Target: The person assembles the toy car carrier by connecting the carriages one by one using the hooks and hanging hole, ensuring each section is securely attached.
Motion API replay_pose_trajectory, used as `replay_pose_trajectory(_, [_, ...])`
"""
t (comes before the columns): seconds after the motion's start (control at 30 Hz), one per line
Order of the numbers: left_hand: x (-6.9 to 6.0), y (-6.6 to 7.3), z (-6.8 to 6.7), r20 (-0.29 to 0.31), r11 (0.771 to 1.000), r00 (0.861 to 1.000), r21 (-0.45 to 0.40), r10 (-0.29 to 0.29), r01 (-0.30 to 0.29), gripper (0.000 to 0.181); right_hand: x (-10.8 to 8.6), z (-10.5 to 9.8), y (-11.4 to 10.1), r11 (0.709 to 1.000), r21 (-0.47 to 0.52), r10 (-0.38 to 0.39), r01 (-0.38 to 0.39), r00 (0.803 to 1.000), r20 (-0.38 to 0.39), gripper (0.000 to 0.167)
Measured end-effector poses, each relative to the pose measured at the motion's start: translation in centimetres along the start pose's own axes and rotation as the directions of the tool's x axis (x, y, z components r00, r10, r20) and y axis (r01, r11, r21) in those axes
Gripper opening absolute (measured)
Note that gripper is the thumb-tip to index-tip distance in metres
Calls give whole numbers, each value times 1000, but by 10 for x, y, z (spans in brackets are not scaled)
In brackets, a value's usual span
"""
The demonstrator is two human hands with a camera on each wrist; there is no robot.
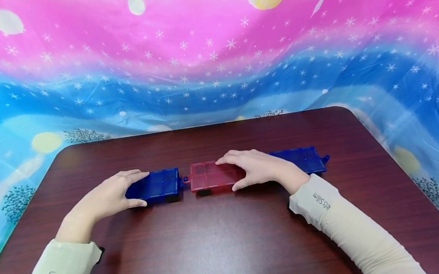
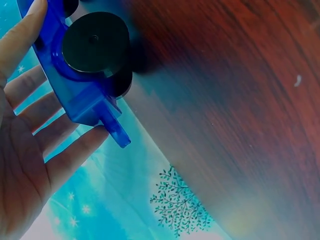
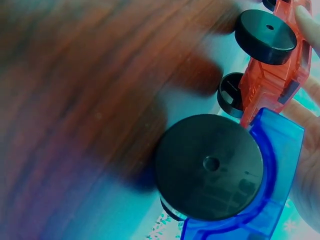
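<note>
Three toy car bases with black wheels stand in a row on the table. My left hand (image 1: 108,193) grips the left blue car base (image 1: 165,182), thumb on its near side and fingers along the far side. In the left wrist view, a blue hook (image 2: 117,131) sticks out from its end. My right hand (image 1: 262,166) holds the red car base (image 1: 207,174) by its right part, thumb near, fingers on the far edge. Partly hidden behind that wrist is another blue car base (image 1: 302,159). A small hitch (image 1: 185,181) sits between the left blue and red bases.
The dark wooden table (image 1: 212,245) has rounded far corners. Behind it and along its sides hangs a pink and blue cloth (image 1: 206,69) printed with snowflakes. A black wheel (image 3: 210,165) of the right blue base shows large in the right wrist view.
</note>
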State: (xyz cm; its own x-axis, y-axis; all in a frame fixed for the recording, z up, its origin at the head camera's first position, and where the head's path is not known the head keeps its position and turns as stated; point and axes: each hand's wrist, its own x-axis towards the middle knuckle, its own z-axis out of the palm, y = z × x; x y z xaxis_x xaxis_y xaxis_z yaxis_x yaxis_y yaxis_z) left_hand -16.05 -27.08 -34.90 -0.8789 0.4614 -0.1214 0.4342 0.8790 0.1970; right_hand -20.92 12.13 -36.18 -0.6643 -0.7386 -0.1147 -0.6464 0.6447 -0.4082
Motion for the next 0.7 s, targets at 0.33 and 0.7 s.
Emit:
replay_pose_trajectory(0.33, [-3,2,4,-16,1000,1000,0,2,-2,75,-4,1,1,1000,13,16,-17,1000,8,73])
replay_pose_trajectory(0.7, [-20,-5,3,-67,999,998,-42,-17,14,83,-54,-16,25,997,-36,66,-72,989,-134,67])
